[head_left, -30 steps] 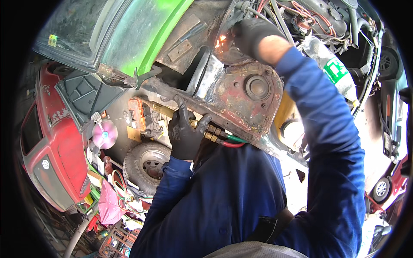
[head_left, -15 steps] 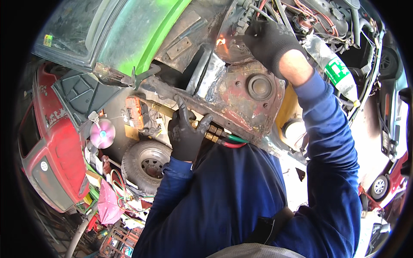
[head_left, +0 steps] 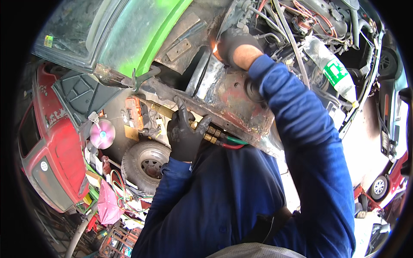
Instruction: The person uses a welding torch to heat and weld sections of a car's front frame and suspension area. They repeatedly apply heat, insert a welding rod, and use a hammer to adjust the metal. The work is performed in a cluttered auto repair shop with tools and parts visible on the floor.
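Observation:
My left hand (head_left: pixel 186 135), in a dark glove, is wrapped round a brass gas torch (head_left: pixel 163 110), with its index finger and thumb raised. Red and green hoses (head_left: pixel 234 142) run from the torch's brass fittings. My right hand (head_left: pixel 237 46), also gloved, is over the rusty inner panel (head_left: pixel 234 101) of a car's engine bay. Its fingers look curled, but their tips and anything in them are hidden. Just left of it glows a small orange flame or hot spot (head_left: pixel 215 48), beside a bare metal strip (head_left: pixel 211 77).
A clear bottle with a green label (head_left: pixel 335 71) lies among engine hoses at right. A green-edged windscreen (head_left: pixel 129 38) stands at upper left. Below are a loose wheel (head_left: pixel 148 165), an orange case (head_left: pixel 134 112), a spinning fan (head_left: pixel 102 133) and a red vehicle (head_left: pixel 62 146).
My right hand has moved left and slightly down, close to the glow, its forearm now covering part of the round panel opening. My left hand and the torch have barely moved.

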